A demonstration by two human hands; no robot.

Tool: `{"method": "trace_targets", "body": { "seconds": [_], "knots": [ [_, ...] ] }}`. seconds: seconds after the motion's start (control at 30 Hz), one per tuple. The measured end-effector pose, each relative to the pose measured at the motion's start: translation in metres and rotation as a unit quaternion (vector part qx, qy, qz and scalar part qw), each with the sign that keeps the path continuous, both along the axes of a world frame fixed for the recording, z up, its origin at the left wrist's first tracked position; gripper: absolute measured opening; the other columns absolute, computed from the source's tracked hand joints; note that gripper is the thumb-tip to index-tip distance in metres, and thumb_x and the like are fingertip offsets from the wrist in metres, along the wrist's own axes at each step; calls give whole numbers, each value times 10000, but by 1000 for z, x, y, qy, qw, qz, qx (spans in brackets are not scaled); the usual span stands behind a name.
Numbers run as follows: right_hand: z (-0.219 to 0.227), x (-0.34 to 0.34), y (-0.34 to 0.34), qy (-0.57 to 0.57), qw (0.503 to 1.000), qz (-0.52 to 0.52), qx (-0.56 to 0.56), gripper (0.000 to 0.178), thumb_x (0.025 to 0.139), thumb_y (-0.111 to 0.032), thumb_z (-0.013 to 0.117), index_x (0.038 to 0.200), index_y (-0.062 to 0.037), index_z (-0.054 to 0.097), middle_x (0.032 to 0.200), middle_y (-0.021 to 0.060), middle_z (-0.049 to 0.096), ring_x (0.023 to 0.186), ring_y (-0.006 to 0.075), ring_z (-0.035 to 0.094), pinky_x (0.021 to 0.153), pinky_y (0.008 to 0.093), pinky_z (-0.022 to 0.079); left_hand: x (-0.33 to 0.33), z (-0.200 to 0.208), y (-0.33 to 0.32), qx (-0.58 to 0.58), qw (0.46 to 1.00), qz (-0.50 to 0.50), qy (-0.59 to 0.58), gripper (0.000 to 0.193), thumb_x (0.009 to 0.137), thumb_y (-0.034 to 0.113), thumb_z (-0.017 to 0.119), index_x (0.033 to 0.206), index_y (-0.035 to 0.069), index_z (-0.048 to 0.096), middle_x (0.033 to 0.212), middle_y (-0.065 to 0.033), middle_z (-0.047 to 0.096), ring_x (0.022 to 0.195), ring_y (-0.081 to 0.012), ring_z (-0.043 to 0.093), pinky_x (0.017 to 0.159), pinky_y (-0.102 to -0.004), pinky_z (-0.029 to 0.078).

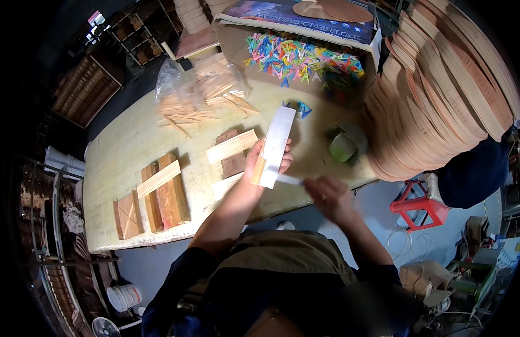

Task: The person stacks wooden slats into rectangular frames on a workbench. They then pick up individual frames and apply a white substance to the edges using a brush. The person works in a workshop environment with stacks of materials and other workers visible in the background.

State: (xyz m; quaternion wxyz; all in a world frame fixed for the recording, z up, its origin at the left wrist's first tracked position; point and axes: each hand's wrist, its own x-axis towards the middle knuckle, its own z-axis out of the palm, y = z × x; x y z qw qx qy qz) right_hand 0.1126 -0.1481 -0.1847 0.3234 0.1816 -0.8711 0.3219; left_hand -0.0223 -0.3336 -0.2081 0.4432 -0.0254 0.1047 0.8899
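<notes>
My left hand point(252, 168) is wrapped around a flat wooden piece point(278, 140) with a smooth whitish upper face, held tilted above the table. Bare wood shows along its left edge. In my right hand point(330, 196), slightly blurred, is a thin tool with a pale flat blade point(290, 180). The blade's tip is close to the lower right edge of the piece; whether they touch I cannot tell. Left of my left hand, thin pale wood strips point(233, 146) lie across a brown block point(234, 165). A greenish cup point(342, 147) stands to the right.
Further left, another strip point(159, 178) rests on wooden blocks point(174, 199). Loose sticks point(184, 115) spill from a plastic bag. A cardboard box point(229, 42) holds colourful clothespins point(305, 59). Tall stacks of curved wood pieces point(434, 95) rise at right, above a red stool point(420, 205).
</notes>
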Motion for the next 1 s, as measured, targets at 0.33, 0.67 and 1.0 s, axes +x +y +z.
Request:
{"method": "trace_targets", "body": {
  "seconds": [0.33,0.67,1.0],
  "knots": [
    [1,-57,59,6,976,-189,-111,217,754,-49,726,966,-93,715,747,86,613,598,238,589,531,346,477,17,5,12,31,990,-110,77,556,891,370,490,1257,-48,462,1042,-120,525,828,-209,490,641,-286,447],
    [11,-7,6,-35,995,-95,-16,212,740,-89,744,948,-117,718,725,62,590,602,228,589,520,354,483,5,-15,4,77,994,-74,-3,592,909,355,493,1276,-106,434,1075,-178,560,842,-254,508,647,-340,440],
    [6,-4,-5,-1,997,-67,-42,221,735,-84,747,953,-103,718,755,52,612,621,200,595,509,331,479,12,0,-2,26,999,-35,-6,533,934,353,501,1228,-92,482,982,-149,580,819,-241,496,670,-337,451]
  ]
}}
